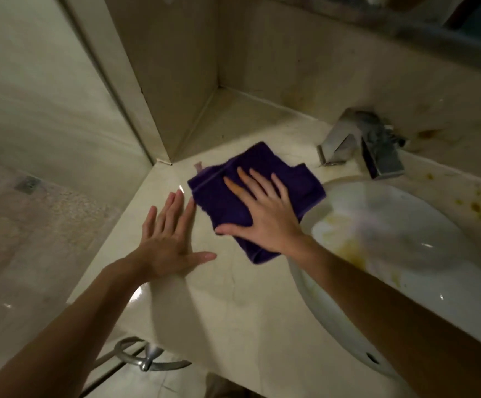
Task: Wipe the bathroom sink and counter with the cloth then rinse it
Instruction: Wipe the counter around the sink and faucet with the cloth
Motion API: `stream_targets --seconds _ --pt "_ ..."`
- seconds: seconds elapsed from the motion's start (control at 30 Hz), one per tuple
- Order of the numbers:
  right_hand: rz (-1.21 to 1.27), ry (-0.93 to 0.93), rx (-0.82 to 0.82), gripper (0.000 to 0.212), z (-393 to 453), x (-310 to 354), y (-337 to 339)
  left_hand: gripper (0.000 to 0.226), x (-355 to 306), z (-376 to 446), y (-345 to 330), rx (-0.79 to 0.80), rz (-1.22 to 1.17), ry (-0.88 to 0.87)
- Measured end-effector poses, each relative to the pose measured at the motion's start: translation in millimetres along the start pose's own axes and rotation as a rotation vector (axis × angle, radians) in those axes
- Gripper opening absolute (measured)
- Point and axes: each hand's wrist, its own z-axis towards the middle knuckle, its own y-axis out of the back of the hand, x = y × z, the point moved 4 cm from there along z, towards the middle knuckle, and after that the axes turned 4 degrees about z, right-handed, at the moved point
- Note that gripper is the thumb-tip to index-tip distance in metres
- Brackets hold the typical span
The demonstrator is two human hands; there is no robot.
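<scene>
The right hand [265, 216] presses flat, fingers [245, 179] spread open, on the folded purple cloth [242, 196], which lies on the surface [205, 297] just beside the sink [405, 254]; the left hand [170, 234] rests open on the bare stone, holding nothing. The cloth's edge overhangs the basin rim and could slip in under a sideways push. Yellowish stains, probably dried residue, mark the basin and the far side. The faucet [365, 145] blocks strokes behind the sink.

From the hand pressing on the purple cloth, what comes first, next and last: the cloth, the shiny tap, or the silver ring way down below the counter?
Counting from the right hand:
1. Purple cloth, directly under the palm, on the counter.
2. Tap, up and to the right, behind the sink.
3. Silver ring, lower left, below the counter edge.
</scene>
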Motion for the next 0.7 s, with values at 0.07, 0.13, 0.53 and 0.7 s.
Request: stream_targets --seconds 0.07,0.13,0.53,0.7 --pt "-0.006 0.009 0.007 0.101 -13.0 2.5 -0.4 0.134 -1.7 -1.4 0.6 -0.008 0.021 0.0" --pt "0.005 0.046 0.031 0.101 -5.3 -3.1 1.2 0.14 -2.5 -1.9 0.5 -0.005 0.026 -0.01" --pt "-0.02 -0.118 -0.156 0.079 182.9 -77.2 6.0 0.14 2.4 1.3 -0.4 -0.027 -0.003 -0.009" --pt "-0.025 0.081 -0.111 0.053 189.3 -64.2 28.3 0.141 1.5 0.4 2.7 -0.008 -0.037 -0.004"
